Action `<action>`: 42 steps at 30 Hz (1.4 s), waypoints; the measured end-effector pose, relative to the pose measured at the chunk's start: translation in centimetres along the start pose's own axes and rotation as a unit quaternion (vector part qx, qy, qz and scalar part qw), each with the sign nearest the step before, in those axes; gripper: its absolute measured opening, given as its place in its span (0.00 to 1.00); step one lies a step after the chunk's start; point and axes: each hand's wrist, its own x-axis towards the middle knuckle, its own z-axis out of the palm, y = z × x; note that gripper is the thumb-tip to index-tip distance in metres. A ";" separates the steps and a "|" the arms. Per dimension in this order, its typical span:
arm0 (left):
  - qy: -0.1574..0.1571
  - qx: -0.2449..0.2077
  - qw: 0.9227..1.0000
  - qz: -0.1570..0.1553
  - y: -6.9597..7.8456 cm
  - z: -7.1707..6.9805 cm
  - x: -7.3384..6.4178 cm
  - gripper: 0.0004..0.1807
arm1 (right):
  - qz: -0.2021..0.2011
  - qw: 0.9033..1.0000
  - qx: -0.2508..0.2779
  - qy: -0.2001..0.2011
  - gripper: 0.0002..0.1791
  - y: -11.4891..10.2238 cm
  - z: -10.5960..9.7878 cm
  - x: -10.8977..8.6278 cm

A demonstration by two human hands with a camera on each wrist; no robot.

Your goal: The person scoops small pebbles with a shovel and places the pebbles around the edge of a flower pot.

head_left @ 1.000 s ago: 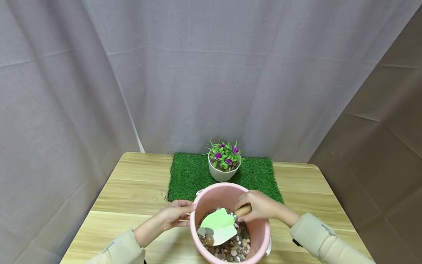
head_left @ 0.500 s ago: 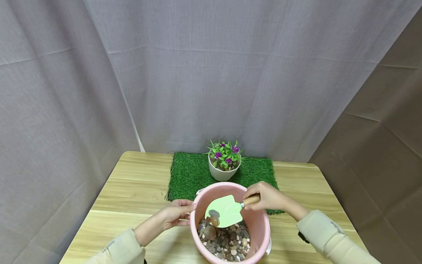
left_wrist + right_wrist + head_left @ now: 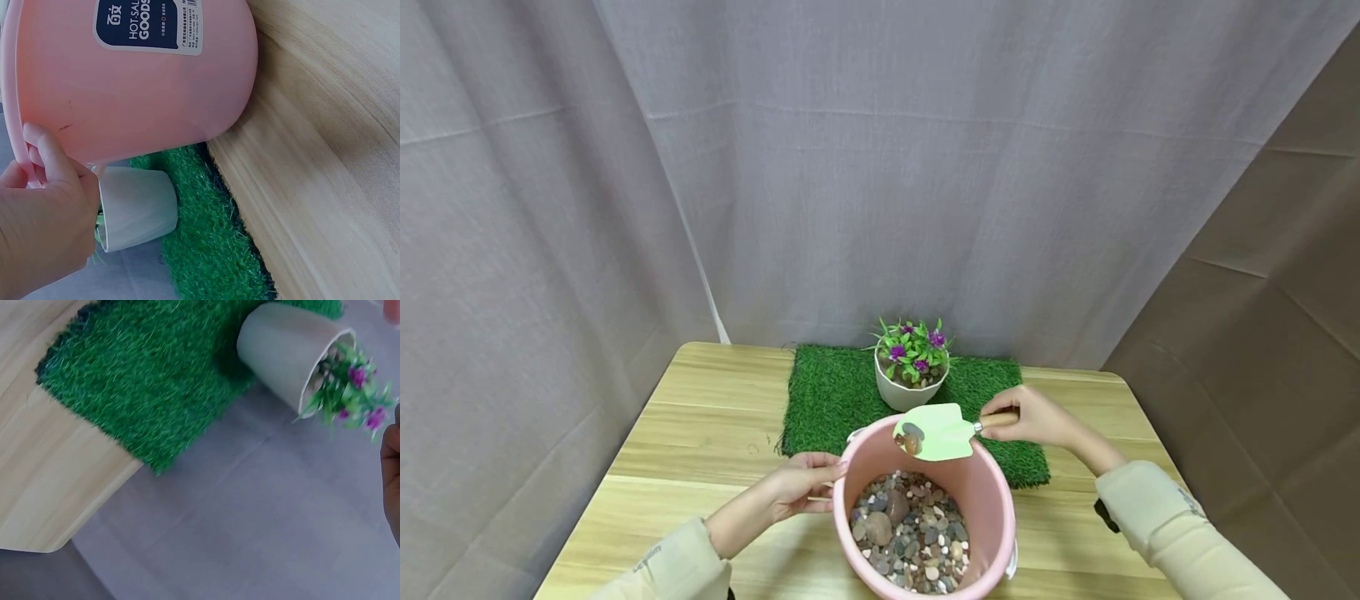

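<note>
My right hand [image 3: 1028, 417] grips the wooden handle of a pale green garden trowel [image 3: 943, 433], held level over the far rim of a pink bucket [image 3: 996, 508]. A few stones [image 3: 912, 440], one orange-brown and one grey, lie at the tip of its blade. Many mixed pebbles [image 3: 925, 533] cover the bottom of the bucket, with two larger brown stones among them. At the bucket's left side, my left hand [image 3: 805, 487] pinches the rim between thumb and fingers; the left wrist view shows the fingers [image 3: 50, 153] against the outer wall. Only an edge of the right hand [image 3: 392, 475] shows in the right wrist view.
Just behind the bucket, a white flowerpot [image 3: 910, 392] with a purple-flowered plant [image 3: 913, 350] stands on a green artificial grass mat [image 3: 835, 400]. All rest on a wooden table [image 3: 715, 417]. Grey curtains [image 3: 880, 167] hang behind it.
My right hand has lifted the trowel with stones up from the pebbles, moving away from me and rightward to the bucket's far rim. My left hand stays on the rim.
</note>
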 end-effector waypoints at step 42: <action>-0.007 -0.013 1.000 0.003 -0.6 -0.5 0.3 0.11 | 0.336 0.924 -0.124 0.133 0.26 2.3 1.8 5.1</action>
